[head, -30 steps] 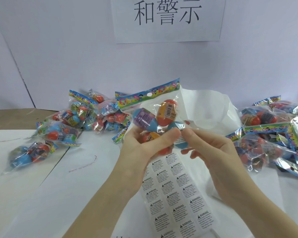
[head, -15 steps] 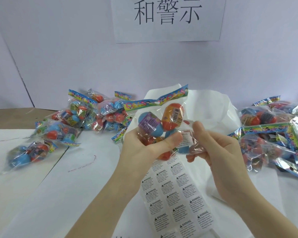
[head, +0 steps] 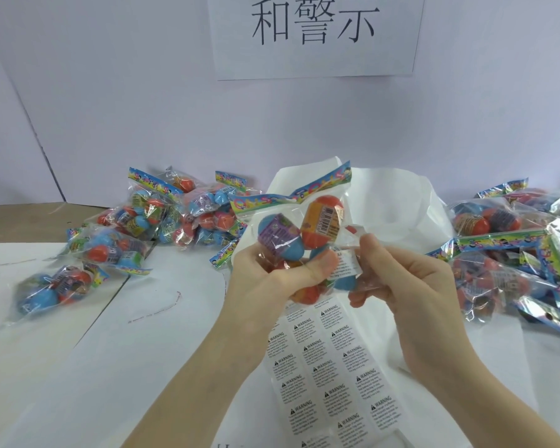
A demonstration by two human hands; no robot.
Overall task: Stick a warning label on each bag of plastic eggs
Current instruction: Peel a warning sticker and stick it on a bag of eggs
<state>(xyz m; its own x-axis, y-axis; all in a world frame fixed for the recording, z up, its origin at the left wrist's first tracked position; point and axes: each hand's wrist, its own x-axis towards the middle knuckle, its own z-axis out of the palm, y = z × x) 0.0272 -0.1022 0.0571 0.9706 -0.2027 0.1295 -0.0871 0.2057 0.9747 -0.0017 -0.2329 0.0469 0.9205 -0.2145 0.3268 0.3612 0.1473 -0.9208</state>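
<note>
Head view. The left hand holds a bag of plastic eggs raised above the middle of the desk, its grip closed round the bag's lower half with the thumb laid across the front, probably to steady the film for labelling. The right hand pinches the bag's right side, where a white warning label lies on the film between the left thumb tip and the right fingers; it appears to be getting pressed down. The sheet of warning labels lies flat at the desk's near edge, directly under the hands, within easy reach for the next peel. One pile of egg bags sits toward the far left of the desk and another pile along the right edge; which pile is labelled cannot be told.
</note>
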